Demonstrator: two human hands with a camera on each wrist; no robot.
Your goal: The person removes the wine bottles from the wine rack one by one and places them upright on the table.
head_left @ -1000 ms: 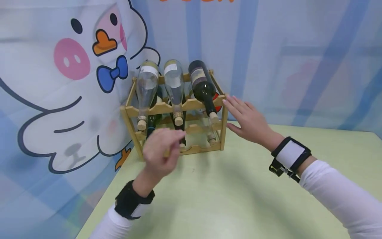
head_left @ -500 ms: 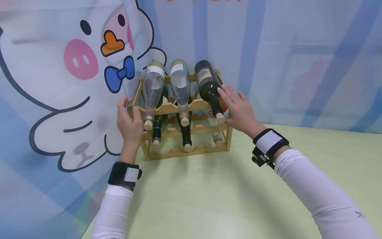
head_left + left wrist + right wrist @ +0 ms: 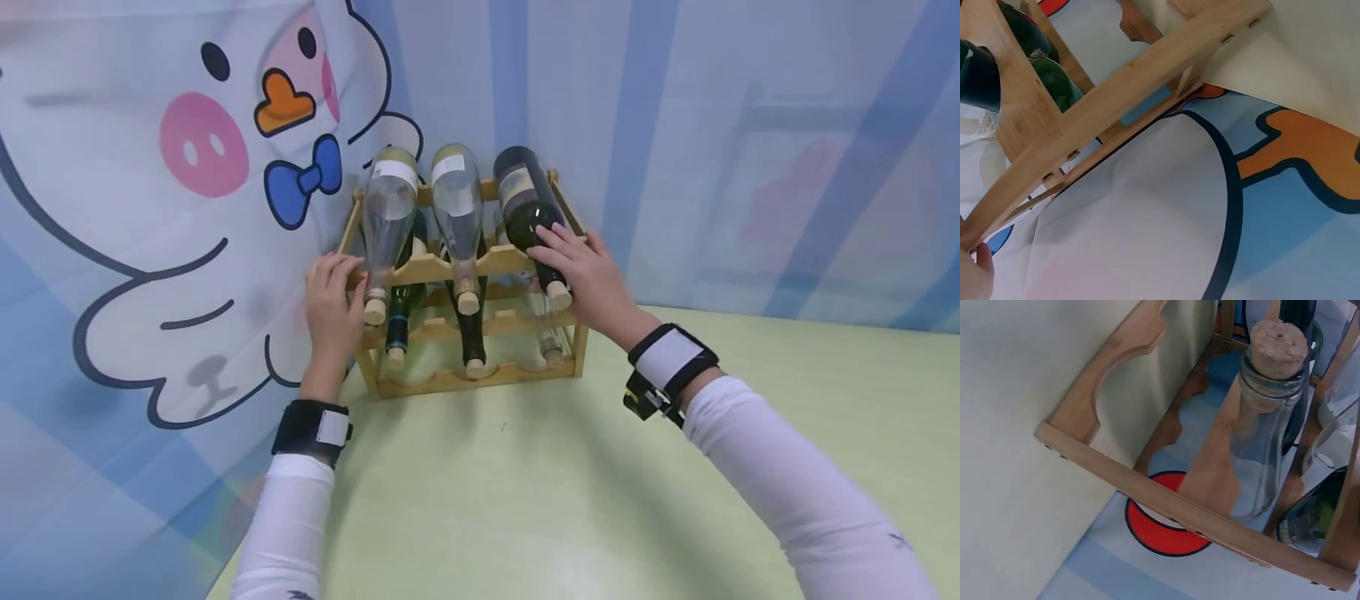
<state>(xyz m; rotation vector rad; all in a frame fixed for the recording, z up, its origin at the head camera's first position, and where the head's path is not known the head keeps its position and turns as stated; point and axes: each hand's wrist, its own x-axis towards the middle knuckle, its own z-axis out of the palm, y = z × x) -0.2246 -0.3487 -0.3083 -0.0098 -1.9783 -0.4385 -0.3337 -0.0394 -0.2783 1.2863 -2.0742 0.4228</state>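
A wooden wine rack (image 3: 498,262) holds corked bottles in tiers, necks forward. At its upper left front corner, my left hand (image 3: 327,312) grips the frame; a fingertip (image 3: 984,265) shows against the side rail in the left wrist view. Fingers of my right hand (image 3: 596,279) curl over the neck and shoulder of a dark wine bottle (image 3: 517,190) at the top right; the thumb is hidden. Two clear glass bottles (image 3: 387,204) lie beside it on top. In the right wrist view, a clear corked bottle (image 3: 1257,450) lies within the rack, and no fingers are visible.
Under the rack is a pale green table (image 3: 517,500). A printed cloth (image 3: 720,167) with a cartoon bird hangs close behind it and along its left. Below the top tier lie a green bottle (image 3: 405,302), a dark bottle (image 3: 472,333) and a clear one.
My left hand has swung left from in front of the rack to its upper left corner. The right hand has moved from the right corner onto the dark bottle. Head view shifted slightly.
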